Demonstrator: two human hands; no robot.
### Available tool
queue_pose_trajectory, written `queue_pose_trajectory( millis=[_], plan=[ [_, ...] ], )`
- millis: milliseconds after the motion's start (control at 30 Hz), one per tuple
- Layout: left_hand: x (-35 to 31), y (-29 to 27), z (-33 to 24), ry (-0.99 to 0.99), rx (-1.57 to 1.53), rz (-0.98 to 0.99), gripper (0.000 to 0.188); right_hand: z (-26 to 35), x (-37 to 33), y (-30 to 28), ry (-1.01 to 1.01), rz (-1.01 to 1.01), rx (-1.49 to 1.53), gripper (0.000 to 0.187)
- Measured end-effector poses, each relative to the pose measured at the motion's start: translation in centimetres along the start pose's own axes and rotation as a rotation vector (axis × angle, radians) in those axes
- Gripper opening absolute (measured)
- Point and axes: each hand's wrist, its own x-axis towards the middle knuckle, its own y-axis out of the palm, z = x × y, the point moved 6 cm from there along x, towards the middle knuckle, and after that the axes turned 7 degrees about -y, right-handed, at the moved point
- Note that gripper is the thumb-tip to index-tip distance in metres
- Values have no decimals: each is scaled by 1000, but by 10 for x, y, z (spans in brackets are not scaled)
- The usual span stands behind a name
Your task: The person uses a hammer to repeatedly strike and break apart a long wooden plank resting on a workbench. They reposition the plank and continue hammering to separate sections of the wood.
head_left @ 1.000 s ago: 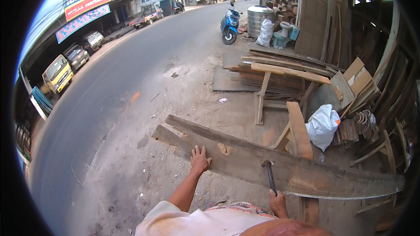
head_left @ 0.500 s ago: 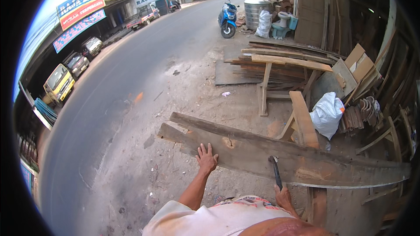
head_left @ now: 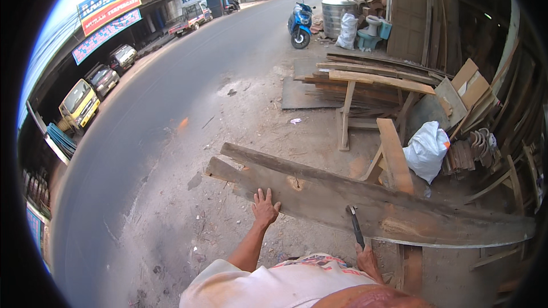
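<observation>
A long, weathered wooden plank (head_left: 325,197) lies slantwise in front of me, with a knot hole toward its left part and a split, notched left end. My left hand (head_left: 265,210) rests on its near edge with the fingers spread. In my right hand (head_left: 368,259) is the black handle of a hammer (head_left: 356,225). Its metal head is over the plank's near edge; whether it touches the wood I cannot tell. A wooden beam (head_left: 395,157) runs beneath the plank on the right.
Beyond the plank stands a wooden trestle (head_left: 345,117) beside stacked boards (head_left: 365,88). A white sack (head_left: 427,151) and roof tiles (head_left: 471,151) are at the right. Farther off are a blue motor scooter (head_left: 299,23), a steel tank (head_left: 337,17) and a road (head_left: 171,80) along the left.
My left hand has slid slightly left along the plank's near edge. The hammer has shifted a little left and toward me, still in my right hand.
</observation>
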Motion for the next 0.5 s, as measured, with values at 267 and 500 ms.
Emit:
queue_pose_trajectory(
  millis=[267, 500],
  plan=[
    [-4, -6, 5, 38, 52, 38, 86, 74, -7, -52, -364, -300, 375, 56],
    [-4, 1, 5, 49, 57, 15, 88, 45, -9, -35, -436, -342, 204, 52]
  ],
)
